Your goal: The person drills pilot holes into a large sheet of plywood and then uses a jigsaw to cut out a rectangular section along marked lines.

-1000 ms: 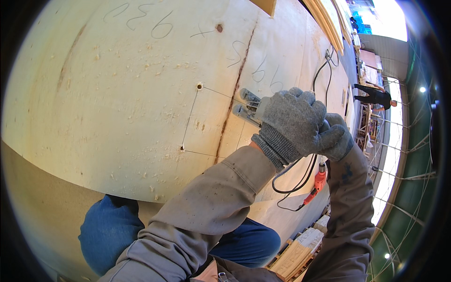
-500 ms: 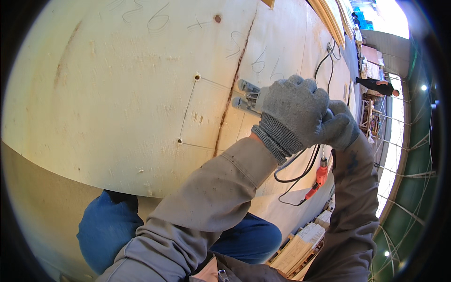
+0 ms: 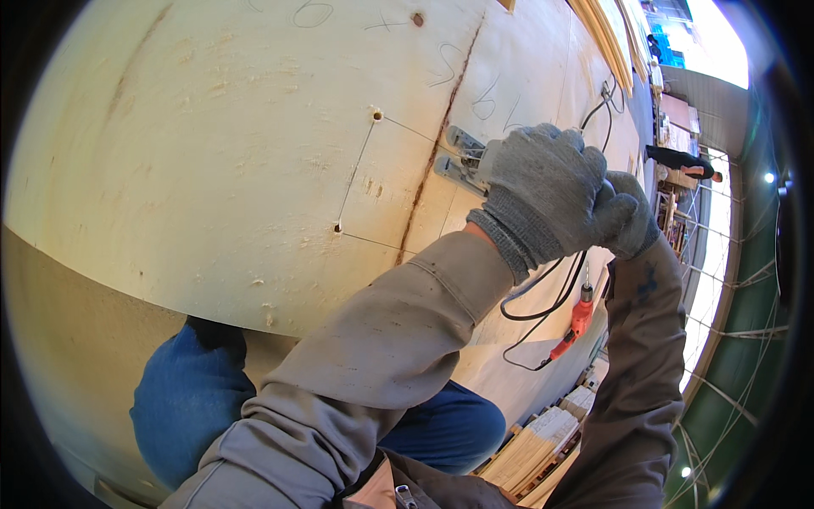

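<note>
My left hand [image 3: 547, 182], in a grey knit glove, is wrapped over the body of a jigsaw. Only the jigsaw's grey forked base plate [image 3: 464, 157] shows ahead of the glove. Just behind, my right hand [image 3: 629, 219], gloved alike, curls its fingers round the tool's rear part, which the gloves hide. The jigsaw rests on a pale plywood sheet [image 3: 229, 178]. Pencil lines on the sheet join two drilled holes, the far hole [image 3: 377, 116] and the near hole [image 3: 338, 227]. A dark brown crack runs between the holes and the base plate.
A red power drill [image 3: 580, 321] with a bit lies to the right, beyond my arms. Black cables [image 3: 543, 316] loop beside it. Wood strips [image 3: 600, 38] lie at the far right, and stacked boards [image 3: 534, 445] stand lower right. A person [image 3: 687, 164] is in the background.
My view has shifted slightly, so the board's marks sit higher and further right. Both hands keep their grip on the jigsaw, which has barely moved against the board.
</note>
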Tool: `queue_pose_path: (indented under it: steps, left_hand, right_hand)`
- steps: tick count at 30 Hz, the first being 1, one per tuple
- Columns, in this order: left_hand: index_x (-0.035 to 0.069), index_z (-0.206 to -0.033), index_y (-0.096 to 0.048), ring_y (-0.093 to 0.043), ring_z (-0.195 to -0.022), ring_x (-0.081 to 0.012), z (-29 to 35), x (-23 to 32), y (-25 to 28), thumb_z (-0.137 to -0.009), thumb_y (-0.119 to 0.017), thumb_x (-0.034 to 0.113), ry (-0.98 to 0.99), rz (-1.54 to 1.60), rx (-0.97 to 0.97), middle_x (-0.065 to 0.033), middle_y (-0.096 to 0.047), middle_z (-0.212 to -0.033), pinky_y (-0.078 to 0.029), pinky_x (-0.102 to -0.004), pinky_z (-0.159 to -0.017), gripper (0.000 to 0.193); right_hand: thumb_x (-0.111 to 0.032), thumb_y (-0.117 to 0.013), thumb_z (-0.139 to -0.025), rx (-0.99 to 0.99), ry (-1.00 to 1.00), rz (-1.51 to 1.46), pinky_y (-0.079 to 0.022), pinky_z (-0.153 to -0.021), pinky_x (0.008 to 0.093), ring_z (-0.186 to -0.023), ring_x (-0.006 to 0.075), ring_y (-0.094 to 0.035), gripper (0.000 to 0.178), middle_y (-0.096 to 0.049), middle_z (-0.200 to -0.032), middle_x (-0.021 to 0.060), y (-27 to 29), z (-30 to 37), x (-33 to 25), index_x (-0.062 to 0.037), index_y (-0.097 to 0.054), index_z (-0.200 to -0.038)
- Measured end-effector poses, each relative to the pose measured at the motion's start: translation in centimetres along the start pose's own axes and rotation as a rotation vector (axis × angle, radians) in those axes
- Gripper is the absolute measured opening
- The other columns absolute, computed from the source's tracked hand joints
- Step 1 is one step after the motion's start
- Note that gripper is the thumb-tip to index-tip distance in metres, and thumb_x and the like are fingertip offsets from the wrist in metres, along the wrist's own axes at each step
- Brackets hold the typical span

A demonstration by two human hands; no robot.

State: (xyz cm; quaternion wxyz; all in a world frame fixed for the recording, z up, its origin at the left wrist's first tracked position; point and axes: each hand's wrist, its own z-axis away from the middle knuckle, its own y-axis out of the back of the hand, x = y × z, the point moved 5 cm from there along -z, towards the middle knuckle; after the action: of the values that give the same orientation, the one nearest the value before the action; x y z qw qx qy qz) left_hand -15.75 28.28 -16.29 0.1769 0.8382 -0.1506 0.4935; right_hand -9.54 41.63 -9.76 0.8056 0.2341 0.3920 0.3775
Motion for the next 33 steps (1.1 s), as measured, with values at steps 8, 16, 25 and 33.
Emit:
queue_pose_path:
  steps: [8,16,25,33]
  left_hand:
    - [0.01,-0.081,-0.072,-0.066,-0.076,-0.0272,-0.1,1.1,-0.5,-0.092,-0.062,0.063,-0.019,-0.07,-0.035,-0.0112,-0.064,-0.075,-0.052,-0.0457,-0.069,0.055]
    - [0.01,-0.079,-0.071,-0.066,-0.075,-0.0273,-0.3,1.1,-0.6,-0.091,-0.061,0.067,-0.007,-0.084,-0.04,-0.0106,-0.064,-0.074,-0.052,-0.0452,-0.069,0.059]
    - [0.011,-0.085,-0.073,-0.067,-0.082,-0.0271,-0.6,0.9,-0.9,-0.087,-0.066,0.064,0.051,-0.087,-0.13,-0.0103,-0.066,-0.08,-0.05,-0.0451,-0.076,0.053]
    - [0.01,-0.074,-0.068,-0.064,-0.065,-0.0243,-0.4,0.8,-0.6,-0.091,-0.062,0.069,-0.036,-0.093,0.033,-0.0097,-0.062,-0.068,-0.052,-0.0434,-0.062,0.062]
  right_hand:
    - [-0.01,-0.079,-0.085,0.091,-0.146,-0.252,-0.06,-0.076,0.0311,-0.089,0.0128,-0.069,0.021,-0.074,-0.097,0.0055,0.1,0.3,2.9,-0.0003,-0.072,-0.103]
    - [-0.023,-0.084,-0.084,-0.025,-0.138,-0.182,-0.06,-0.087,0.038,-0.102,0.0206,-0.071,0.032,-0.073,-0.112,0.0104,0.7,0.3,2.8,-0.0027,-0.074,-0.106]
    - [-0.012,-0.086,-0.079,0.032,-0.224,-0.238,-0.061,-0.082,0.0351,-0.095,0.0168,-0.071,0.03,-0.074,-0.106,0.0079,0.3,0.0,1.9,-0.0031,-0.074,-0.104]
    - [-0.012,-0.085,-0.08,0.055,-0.157,-0.227,-0.062,-0.076,0.0328,-0.088,0.0145,-0.07,0.028,-0.074,-0.098,0.0059,0.5,-0.5,1.7,-0.0018,-0.071,-0.102]
